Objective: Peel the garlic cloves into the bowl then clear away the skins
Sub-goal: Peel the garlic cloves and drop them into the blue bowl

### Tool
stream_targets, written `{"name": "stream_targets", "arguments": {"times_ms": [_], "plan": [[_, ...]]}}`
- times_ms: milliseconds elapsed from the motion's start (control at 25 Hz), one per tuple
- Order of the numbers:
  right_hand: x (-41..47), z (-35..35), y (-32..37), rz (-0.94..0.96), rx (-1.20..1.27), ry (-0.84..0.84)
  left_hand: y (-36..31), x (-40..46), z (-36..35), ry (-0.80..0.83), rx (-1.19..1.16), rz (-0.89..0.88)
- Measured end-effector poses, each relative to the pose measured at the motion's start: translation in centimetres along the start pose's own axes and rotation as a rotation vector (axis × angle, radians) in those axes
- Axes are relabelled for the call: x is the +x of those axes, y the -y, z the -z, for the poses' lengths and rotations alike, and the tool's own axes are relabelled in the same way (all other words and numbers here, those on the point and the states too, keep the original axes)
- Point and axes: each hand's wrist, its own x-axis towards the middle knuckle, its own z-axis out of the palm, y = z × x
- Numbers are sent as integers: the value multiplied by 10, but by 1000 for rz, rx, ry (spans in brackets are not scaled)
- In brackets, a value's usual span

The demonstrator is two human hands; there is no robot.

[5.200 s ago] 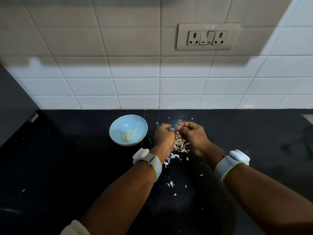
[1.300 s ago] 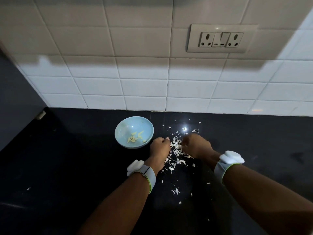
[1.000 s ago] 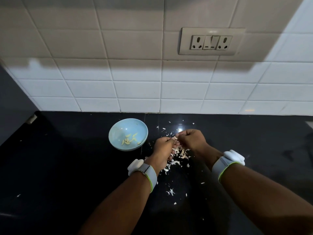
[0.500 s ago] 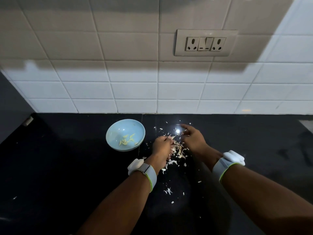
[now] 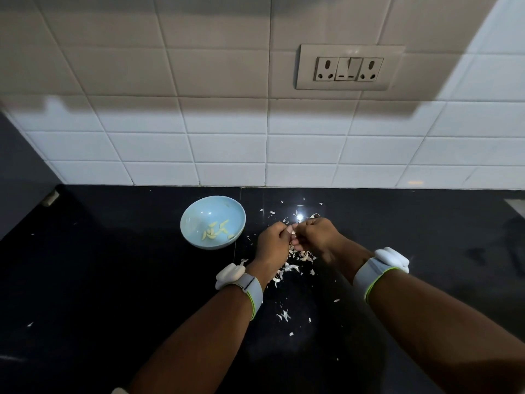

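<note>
A small pale garlic clove (image 5: 293, 232), mostly hidden, is pinched between the fingertips of both hands just right of the light blue round bowl (image 5: 196, 243). The left hand (image 5: 272, 245) and the right hand (image 5: 315, 233) are curled, fingertips meeting on it. Several peeled yellowish cloves (image 5: 216, 230) lie inside the bowl. Thin white papery skins (image 5: 292, 268) are scattered on the glossy black counter (image 5: 113, 280) right of the bowl, beneath the hands.
</note>
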Motion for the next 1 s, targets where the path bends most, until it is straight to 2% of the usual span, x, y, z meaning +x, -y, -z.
{"name": "stream_targets", "arguments": {"times_ms": [120, 360, 480, 560, 640, 760, 920, 1000], "plan": [[3, 3, 0, -94, 44, -6, 7, -2, 1, 19, 90, -140], [5, 5, -2, 15, -131, -135, 3, -2, -1, -35, 34, -42], [7, 14, -7, 112, -427, -222, 4, -1, 3, -59, -47, 44], [5, 19, -6, 196, -619, -303, 1, -2, 2, -52, -185, 129], [2, 17, -5, 206, -507, -211, -5, -2, 0, -56, -340, 201], [-6, 8, -2, 46, -176, 83, -13, -2, -3, -59, -489, 257], [-6, 7, -1, 38, 43, -36, -22, -3, -7, -51, -512, 232], [-3, 13, -2, 24, 81, -40, -21, -3, -10, -50, -493, 223]]}}
